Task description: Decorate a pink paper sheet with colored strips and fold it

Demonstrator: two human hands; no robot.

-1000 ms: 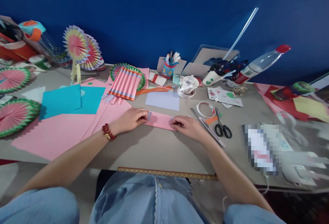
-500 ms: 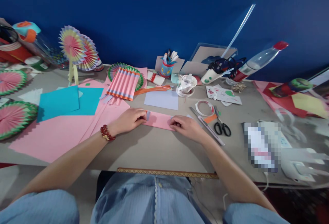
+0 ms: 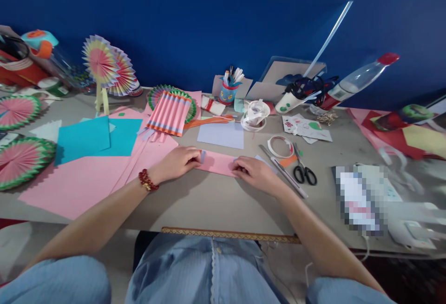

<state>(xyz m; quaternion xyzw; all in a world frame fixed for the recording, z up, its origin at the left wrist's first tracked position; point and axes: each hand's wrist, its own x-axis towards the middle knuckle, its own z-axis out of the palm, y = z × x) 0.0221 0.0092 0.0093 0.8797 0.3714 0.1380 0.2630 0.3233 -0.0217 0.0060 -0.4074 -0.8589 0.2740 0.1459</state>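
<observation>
A folded pink paper strip (image 3: 219, 162) lies on the table between my hands, with purple and orange bands at its left end. My left hand (image 3: 184, 161), a red bead bracelet at its wrist, closes its fingers on that left end. Curled fingers of my right hand (image 3: 251, 172) grip the strip's right end. Behind the strip rests a pale lilac sheet (image 3: 220, 135). Up and to the left, a pleated pink paper (image 3: 168, 114) with orange and purple edges lies over a green-rimmed paper rosette (image 3: 191, 112).
Black-handled scissors (image 3: 304, 174), a utility knife (image 3: 292, 182) and a tape roll (image 3: 280, 146) lie right of my right hand. Pink sheets (image 3: 87, 188) and blue sheets (image 3: 83, 141) spread to the left. A pen cup (image 3: 228, 93) stands by the blue wall.
The whole view has shifted slightly, so things sit a little further right. Both hands keep their hold on the pink strip, with no clear movement along it.
</observation>
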